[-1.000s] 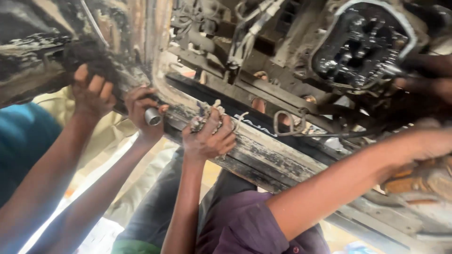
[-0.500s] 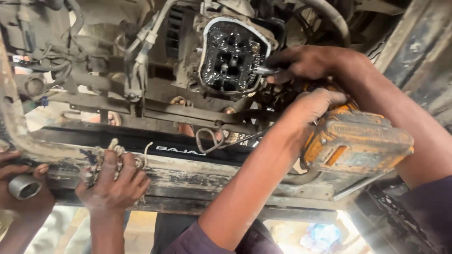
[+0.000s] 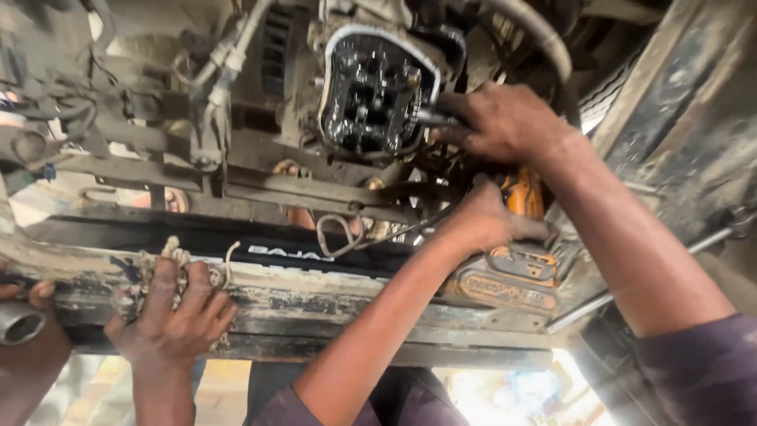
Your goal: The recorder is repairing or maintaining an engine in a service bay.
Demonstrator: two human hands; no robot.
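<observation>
My left hand is wrapped around the handle of an orange cordless power tool, whose battery base points down toward me. My right hand is higher up and closed around the tool's dark metal bit end. It holds the bit against the edge of a grimy open engine housing full of bolts and gears. Both my arms wear purple sleeves, and my fingers hide the bit's tip.
Another person's hand presses on the dirty frame rail beside frayed cord. A second hand at the left edge holds a metal cylinder. Hoses and wires hang at upper left, and a thin rod runs on the right.
The view has swung right from the frame rail to the engine housing. Over the last half second my hands have stayed on the tool and the housing looks slightly nearer.
</observation>
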